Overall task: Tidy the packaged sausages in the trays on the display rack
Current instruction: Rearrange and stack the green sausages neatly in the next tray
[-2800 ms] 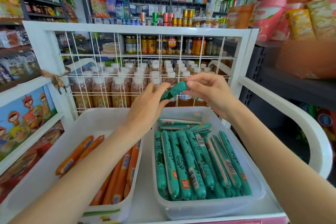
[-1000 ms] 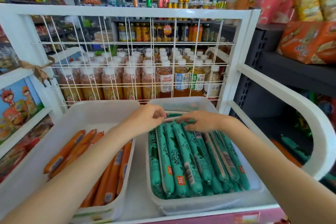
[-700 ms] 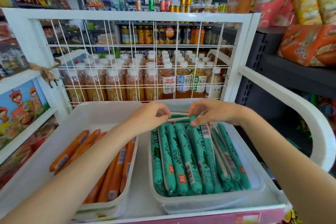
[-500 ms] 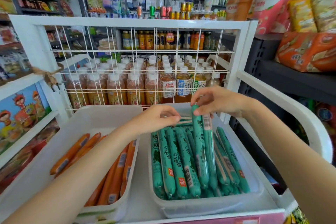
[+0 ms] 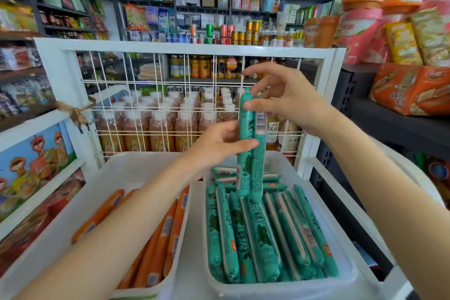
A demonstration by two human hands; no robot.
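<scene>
Two green packaged sausages (image 5: 250, 153) stand upright above the right tray (image 5: 345, 273). My right hand (image 5: 289, 102) pinches their top ends with thumb and fingers. My left hand (image 5: 219, 146) grips them around the middle. Below them, several green sausages (image 5: 263, 234) lie side by side lengthwise in the right tray, with a few more lying crosswise at its far end. The left tray (image 5: 136, 168) holds several orange sausages (image 5: 160, 248), partly hidden by my left forearm.
The trays sit on a white display rack with a wire grid back (image 5: 190, 95); bottled drinks (image 5: 160, 126) stand behind it. A curved white rail (image 5: 411, 178) runs along the right side. Shelves of packaged snacks (image 5: 411, 87) stand to the right.
Both hands came down to the far end of the right tray, then rose with two green sausages, tipping them from lying flat to upright. The camera view tilted up.
</scene>
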